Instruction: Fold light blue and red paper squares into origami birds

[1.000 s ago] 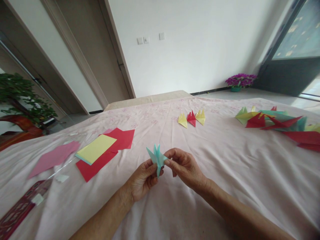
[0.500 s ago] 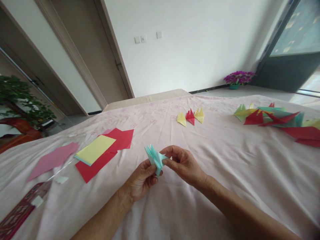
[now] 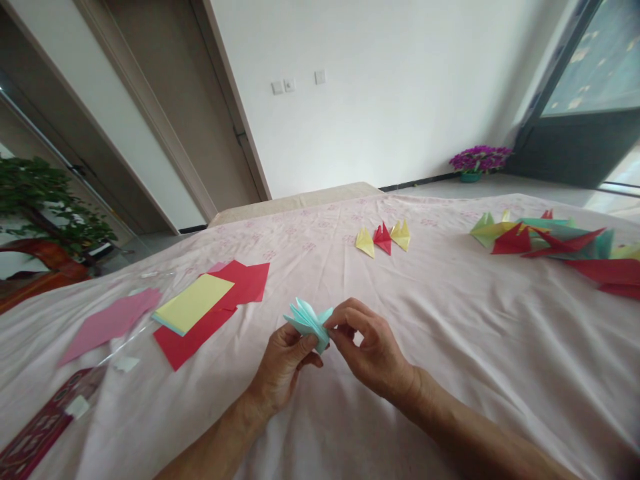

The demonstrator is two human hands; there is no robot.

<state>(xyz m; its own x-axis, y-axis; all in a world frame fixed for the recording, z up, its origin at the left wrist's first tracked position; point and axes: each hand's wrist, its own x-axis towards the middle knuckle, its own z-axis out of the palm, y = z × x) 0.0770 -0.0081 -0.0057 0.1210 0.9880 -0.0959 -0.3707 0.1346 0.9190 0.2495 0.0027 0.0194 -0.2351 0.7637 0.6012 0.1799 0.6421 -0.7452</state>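
A folded light blue paper piece (image 3: 307, 317) with several fanned flaps is held just above the pink cloth. My left hand (image 3: 283, 367) pinches its lower part between thumb and fingers. My right hand (image 3: 369, 350) is closed on one flap at the piece's right side, fingertips pressed together. Both hands sit near the middle of the cloth-covered surface (image 3: 450, 333).
A stack of flat sheets, yellow (image 3: 194, 303) over red (image 3: 235, 287), lies to the left, with pink sheets (image 3: 107, 322) beyond. Three small folded pieces (image 3: 383, 238) sit farther back. A heap of folded coloured paper (image 3: 550, 243) is at the right. A dark red packet (image 3: 43, 420) lies at lower left.
The blue piece has tipped from upright to leaning left and lower, its flaps spread wider. Both hands shifted slightly down with it.
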